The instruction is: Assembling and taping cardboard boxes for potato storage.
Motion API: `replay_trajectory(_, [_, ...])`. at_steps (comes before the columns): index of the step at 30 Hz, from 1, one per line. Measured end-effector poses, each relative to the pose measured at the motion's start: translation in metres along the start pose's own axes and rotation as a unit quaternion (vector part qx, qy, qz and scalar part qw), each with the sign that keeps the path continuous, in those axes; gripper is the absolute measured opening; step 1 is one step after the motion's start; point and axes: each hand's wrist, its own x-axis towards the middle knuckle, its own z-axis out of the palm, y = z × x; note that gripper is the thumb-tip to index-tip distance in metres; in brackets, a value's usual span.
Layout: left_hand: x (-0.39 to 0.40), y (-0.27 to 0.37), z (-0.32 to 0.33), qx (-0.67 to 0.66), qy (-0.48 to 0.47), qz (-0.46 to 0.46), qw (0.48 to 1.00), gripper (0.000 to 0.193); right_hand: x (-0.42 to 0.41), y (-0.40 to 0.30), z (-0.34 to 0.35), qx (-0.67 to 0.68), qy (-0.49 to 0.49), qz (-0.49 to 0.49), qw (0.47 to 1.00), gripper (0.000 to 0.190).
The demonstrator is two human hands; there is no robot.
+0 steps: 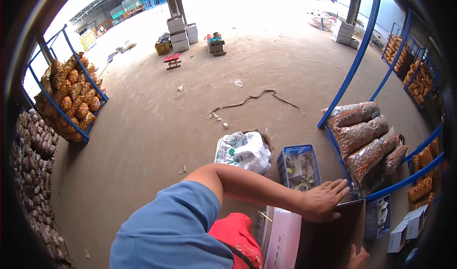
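Note:
A cardboard box with printed writing [282,238] stands low at the right of the red apron [234,233], and beside it is a dark brown cardboard panel [330,233]. Across the panel's far edge lies my left hand [325,201], palm down with its fingers stretched out. At the lower right, my right hand [358,258] shows only in part, its thumb up against the panel's right edge; the picture's rim hides the rest, so its grip is unclear.
A blue plastic crate [299,165] with tape rolls and a pile of white bags [246,151] sit beyond my left arm. Filled mesh sacks [360,133] lie in a blue metal rack [344,72] at right. Another blue crate [377,217] and small white boxes [407,229] are farther right.

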Motion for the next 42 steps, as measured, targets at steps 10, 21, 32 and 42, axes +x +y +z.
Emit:
replay_trajectory(10, [0.039,0.008,0.115,0.24,-0.418,0.214,0.85,0.135,-0.006,0.054,0.033,0.098,0.119,-0.018,0.988,0.033])
replay_trajectory(21, [0.071,-0.074,0.08,0.141,-0.395,0.404,0.813,0.074,-0.085,0.044,-0.004,0.178,0.373,0.017,0.91,0.044])
replay_trajectory(32, [0.064,-0.064,0.086,0.162,-0.377,0.382,0.828,0.078,-0.186,0.021,0.08,0.169,0.178,0.16,0.956,0.08])
replay_trajectory(42, [0.067,-0.057,0.095,0.186,-0.406,0.387,0.807,0.083,-0.197,-0.001,0.056,0.214,-0.07,0.098,0.969,0.079])
